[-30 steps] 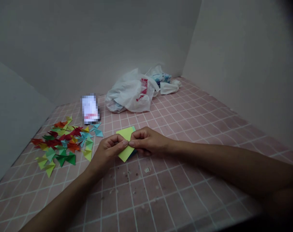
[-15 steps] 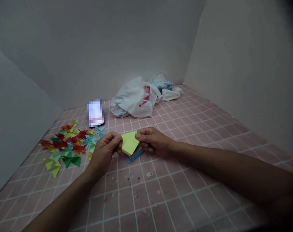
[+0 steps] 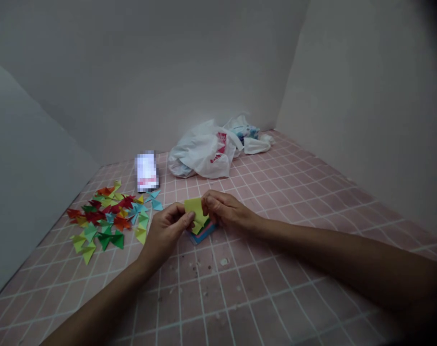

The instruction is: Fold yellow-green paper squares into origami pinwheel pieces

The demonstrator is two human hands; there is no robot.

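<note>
A folded piece of yellow origami paper (image 3: pixel 193 205) is held up between my hands. My left hand (image 3: pixel 168 229) pinches its left side, the thumb lying across the front. At the paper's right edge, the bent fingers of my right hand (image 3: pixel 231 211) are closed on it, though the fingertips are partly hidden. Just below and behind lies a small stack of coloured paper sheets (image 3: pixel 206 234), showing blue and pink edges. To the left spreads a group of folded paper shapes with pointed wings, among them a dark green one (image 3: pixel 112 239) and a red one (image 3: pixel 121 206).
A lit phone (image 3: pixel 147 172), its screen blurred, lies beyond the folded shapes. A white plastic bag (image 3: pixel 204 154) with red print sits near the back wall, with more crumpled bags (image 3: pixel 256 144) beside it. The pink tiled surface (image 3: pixel 294 312) carries small pale scraps.
The yellow paper has been folded narrower between my hands. My left thumb now lies over its front, and my right hand has turned at its edge. The view has shifted slightly.
</note>
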